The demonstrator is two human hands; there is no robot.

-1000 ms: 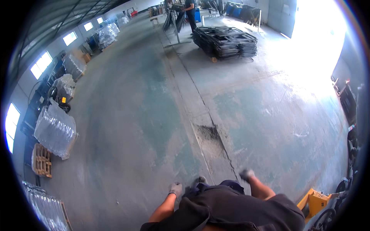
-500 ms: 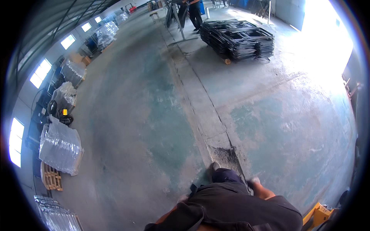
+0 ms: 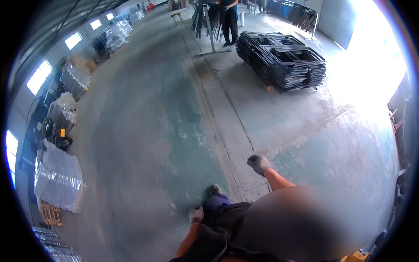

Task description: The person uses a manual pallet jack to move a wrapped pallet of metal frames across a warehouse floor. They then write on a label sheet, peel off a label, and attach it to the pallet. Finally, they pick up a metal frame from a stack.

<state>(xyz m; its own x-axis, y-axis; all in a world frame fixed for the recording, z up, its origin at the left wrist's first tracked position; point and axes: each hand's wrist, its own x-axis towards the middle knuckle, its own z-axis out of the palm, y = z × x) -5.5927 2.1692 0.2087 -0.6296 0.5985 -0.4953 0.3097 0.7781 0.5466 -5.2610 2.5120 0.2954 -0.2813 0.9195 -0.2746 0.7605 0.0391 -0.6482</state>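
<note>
My right hand (image 3: 259,164), in a pale glove with dark fingers, is held out ahead of my body over the cracked floor seam. Its fingers are curled in, and no object shows in them. Beside my left thigh hangs my left hand (image 3: 196,213), also in a pale glove. That hand looks loosely closed, again with nothing visible in it. Neither hand touches an object. The shoe (image 3: 216,189) on one of my feet shows on the floor between them. A blurred patch hides part of my right side.
A stack of black metal frames (image 3: 283,61) lies ahead right. Beyond it, a person (image 3: 229,22) stands at a rack (image 3: 211,32) of hanging dark metal pieces. Wrapped pallet loads (image 3: 60,177) line the left wall. A yellow machine part (image 3: 355,256) shows at lower right.
My right hand has swung up and forward from beside my leg. My left hand has come further into view. The frame stack and rack now sit lower and slightly further right in view.
</note>
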